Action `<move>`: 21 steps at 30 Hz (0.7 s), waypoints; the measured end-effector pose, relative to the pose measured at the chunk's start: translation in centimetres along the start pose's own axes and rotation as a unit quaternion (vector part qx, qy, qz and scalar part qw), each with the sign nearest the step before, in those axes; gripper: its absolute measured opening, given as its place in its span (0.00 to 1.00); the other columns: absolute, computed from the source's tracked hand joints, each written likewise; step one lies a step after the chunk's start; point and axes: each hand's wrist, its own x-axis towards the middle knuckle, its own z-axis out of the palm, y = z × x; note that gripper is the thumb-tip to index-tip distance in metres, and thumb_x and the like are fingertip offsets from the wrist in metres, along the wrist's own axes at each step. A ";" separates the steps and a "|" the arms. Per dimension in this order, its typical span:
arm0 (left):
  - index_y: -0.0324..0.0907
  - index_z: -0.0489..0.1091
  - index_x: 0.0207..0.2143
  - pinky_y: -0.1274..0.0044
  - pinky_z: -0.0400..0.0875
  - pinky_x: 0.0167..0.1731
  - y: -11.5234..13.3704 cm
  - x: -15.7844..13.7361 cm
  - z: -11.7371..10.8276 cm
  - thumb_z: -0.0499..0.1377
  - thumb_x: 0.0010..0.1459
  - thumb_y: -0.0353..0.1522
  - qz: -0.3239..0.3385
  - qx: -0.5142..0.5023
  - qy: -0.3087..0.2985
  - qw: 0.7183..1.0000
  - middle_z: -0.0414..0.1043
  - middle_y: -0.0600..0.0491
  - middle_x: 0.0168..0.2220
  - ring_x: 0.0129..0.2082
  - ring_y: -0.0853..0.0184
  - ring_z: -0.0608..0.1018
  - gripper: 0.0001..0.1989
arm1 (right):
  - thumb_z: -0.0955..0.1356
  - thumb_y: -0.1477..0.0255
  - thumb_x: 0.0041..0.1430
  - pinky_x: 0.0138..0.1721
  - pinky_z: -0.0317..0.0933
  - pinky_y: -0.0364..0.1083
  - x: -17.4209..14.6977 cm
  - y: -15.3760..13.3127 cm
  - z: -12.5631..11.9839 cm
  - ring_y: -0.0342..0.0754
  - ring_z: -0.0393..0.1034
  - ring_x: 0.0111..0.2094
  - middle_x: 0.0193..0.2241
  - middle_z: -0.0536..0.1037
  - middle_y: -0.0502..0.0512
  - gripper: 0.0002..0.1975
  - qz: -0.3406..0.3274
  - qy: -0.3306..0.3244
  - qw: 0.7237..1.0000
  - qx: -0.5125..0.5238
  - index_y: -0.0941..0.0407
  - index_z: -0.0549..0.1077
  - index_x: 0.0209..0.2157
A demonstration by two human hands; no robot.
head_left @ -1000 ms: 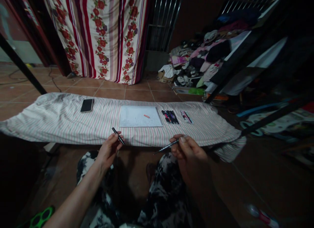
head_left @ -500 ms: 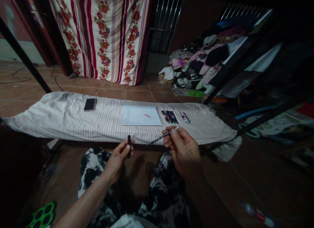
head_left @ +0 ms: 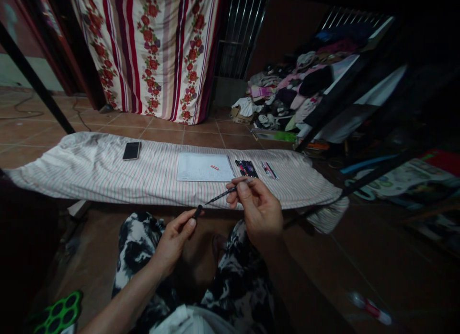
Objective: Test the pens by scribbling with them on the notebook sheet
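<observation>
Between the thumb and fingers of my left hand (head_left: 178, 233) is a short black pen cap (head_left: 197, 211), tilted up to the right. My right hand (head_left: 259, 207) pinches a slim dark pen (head_left: 223, 195) with light marks along its barrel, its thin tip pointing down left at the cap. Tip and cap look close together; whether they touch I cannot tell. Just beyond the hands, an open spiral sketchbook (head_left: 194, 167) with faint drawing lies on the striped cloth (head_left: 154, 185). A small red-orange object (head_left: 214, 167) rests on its page.
Right of the sketchbook lie several dark pens (head_left: 246, 168) and a few slimmer pens (head_left: 269, 170). A phone (head_left: 132, 151) sits on the cloth's left part. Clothes (head_left: 283, 89) are heaped beyond, a bottle (head_left: 370, 307) lies on the floor at right, and a green-rimmed object (head_left: 63, 312) is at lower left.
My left hand has turned the cap from upright to slanting right and moved it right. My right hand has shifted left, bringing the pen tip near the cap.
</observation>
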 end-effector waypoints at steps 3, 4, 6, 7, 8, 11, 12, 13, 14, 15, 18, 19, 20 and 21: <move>0.45 0.73 0.44 0.79 0.63 0.33 0.0 -0.1 0.0 0.59 0.51 0.39 0.009 0.013 -0.001 1.000 0.73 0.51 0.38 0.36 0.65 0.71 0.17 | 0.65 0.66 0.55 0.22 0.63 0.40 -0.2 -0.2 0.1 0.39 0.67 0.22 0.28 0.74 0.51 0.08 0.007 -0.013 1.000 -0.020 0.57 0.69 0.32; 0.45 0.74 0.43 0.79 0.63 0.34 0.0 -0.1 0.0 0.60 0.51 0.39 0.012 0.015 0.001 1.000 0.73 0.51 0.37 0.37 0.65 0.71 0.17 | 0.65 0.66 0.55 0.22 0.63 0.40 -0.2 -0.3 0.1 0.39 0.67 0.22 0.28 0.74 0.51 0.08 0.009 -0.016 1.000 -0.022 0.56 0.69 0.32; 0.45 0.74 0.42 0.78 0.63 0.36 -0.1 -0.2 0.0 0.61 0.50 0.39 0.016 0.015 0.003 1.000 0.74 0.51 0.36 0.37 0.64 0.71 0.16 | 0.66 0.66 0.55 0.22 0.63 0.40 -0.4 -0.2 0.1 0.39 0.67 0.22 0.28 0.74 0.51 0.08 0.013 -0.018 0.999 -0.025 0.56 0.69 0.32; 0.45 0.74 0.42 0.78 0.63 0.37 0.0 -0.2 0.1 0.61 0.50 0.38 0.018 0.015 0.003 1.000 0.73 0.51 0.36 0.37 0.64 0.71 0.16 | 0.66 0.65 0.55 0.22 0.63 0.40 -0.4 -0.2 0.1 0.39 0.67 0.22 0.28 0.74 0.51 0.08 0.015 -0.019 0.999 -0.025 0.56 0.69 0.32; 0.45 0.75 0.42 0.78 0.63 0.39 0.0 -0.2 0.1 0.61 0.50 0.38 0.022 0.014 0.005 1.000 0.73 0.51 0.36 0.38 0.64 0.71 0.16 | 0.66 0.65 0.55 0.22 0.64 0.40 -0.4 -0.2 0.1 0.39 0.67 0.22 0.28 0.74 0.52 0.08 0.018 -0.021 0.999 -0.025 0.57 0.69 0.32; 0.45 0.75 0.42 0.76 0.61 0.43 0.3 -0.2 0.2 0.60 0.51 0.38 0.031 0.026 0.001 0.999 0.72 0.50 0.38 0.41 0.63 0.70 0.15 | 0.66 0.65 0.55 0.22 0.64 0.40 -0.4 0.0 0.1 0.39 0.67 0.22 0.28 0.74 0.52 0.09 0.022 -0.026 0.999 -0.026 0.57 0.69 0.33; 0.45 0.75 0.42 0.75 0.61 0.44 0.4 -0.3 0.3 0.60 0.51 0.38 0.034 0.033 -0.002 0.999 0.72 0.50 0.38 0.41 0.62 0.70 0.15 | 0.66 0.65 0.55 0.22 0.64 0.39 -0.4 0.0 0.1 0.39 0.68 0.22 0.28 0.75 0.52 0.09 0.023 -0.028 0.999 -0.029 0.56 0.69 0.33; 0.45 0.75 0.42 0.75 0.61 0.44 0.5 -0.3 0.3 0.60 0.51 0.38 0.038 0.040 -0.004 0.998 0.72 0.50 0.38 0.42 0.62 0.70 0.15 | 0.66 0.65 0.55 0.22 0.64 0.39 -0.4 0.0 0.0 0.39 0.68 0.22 0.28 0.75 0.52 0.09 0.023 -0.028 0.999 -0.033 0.56 0.69 0.32; 0.45 0.75 0.42 0.75 0.61 0.45 0.6 -0.3 0.3 0.60 0.51 0.38 0.042 0.046 -0.006 0.998 0.72 0.50 0.38 0.42 0.62 0.70 0.15 | 0.66 0.65 0.55 0.22 0.64 0.39 -0.5 0.0 0.0 0.39 0.68 0.22 0.27 0.75 0.52 0.09 0.023 -0.028 0.999 -0.038 0.56 0.69 0.32; 0.45 0.75 0.41 0.75 0.61 0.45 0.7 -0.3 0.3 0.60 0.51 0.38 0.047 0.050 -0.008 0.998 0.72 0.50 0.38 0.42 0.62 0.70 0.15 | 0.66 0.65 0.55 0.22 0.64 0.39 -0.5 0.0 0.0 0.39 0.68 0.22 0.27 0.75 0.52 0.09 0.022 -0.029 0.998 -0.043 0.56 0.70 0.32; 0.45 0.75 0.40 0.75 0.61 0.44 0.8 -0.4 0.3 0.61 0.50 0.38 0.057 0.057 -0.002 0.997 0.72 0.50 0.37 0.41 0.61 0.71 0.14 | 0.66 0.65 0.55 0.22 0.64 0.40 -0.5 0.0 0.0 0.39 0.68 0.22 0.27 0.75 0.52 0.09 0.019 -0.034 0.998 -0.055 0.56 0.70 0.32; 0.45 0.76 0.40 0.74 0.62 0.43 0.9 -0.4 0.3 0.61 0.50 0.38 0.058 0.058 0.000 0.997 0.72 0.50 0.36 0.41 0.61 0.71 0.14 | 0.66 0.65 0.55 0.22 0.64 0.40 -0.5 0.0 0.0 0.39 0.68 0.22 0.27 0.75 0.52 0.09 0.019 -0.038 0.997 -0.057 0.57 0.70 0.32; 0.44 0.76 0.39 0.74 0.62 0.43 1.0 -0.4 0.4 0.61 0.49 0.38 0.058 0.059 0.001 0.997 0.71 0.50 0.36 0.40 0.61 0.71 0.14 | 0.65 0.65 0.55 0.22 0.64 0.40 -0.5 0.1 0.0 0.39 0.68 0.22 0.27 0.75 0.52 0.09 0.019 -0.042 0.997 -0.058 0.57 0.70 0.32; 0.44 0.76 0.39 0.74 0.62 0.42 1.1 -0.4 0.4 0.61 0.49 0.38 0.058 0.061 0.000 0.996 0.71 0.50 0.36 0.40 0.61 0.71 0.15 | 0.65 0.65 0.55 0.22 0.64 0.40 -0.5 0.1 0.0 0.39 0.68 0.22 0.27 0.75 0.51 0.09 0.018 -0.044 0.997 -0.057 0.57 0.70 0.32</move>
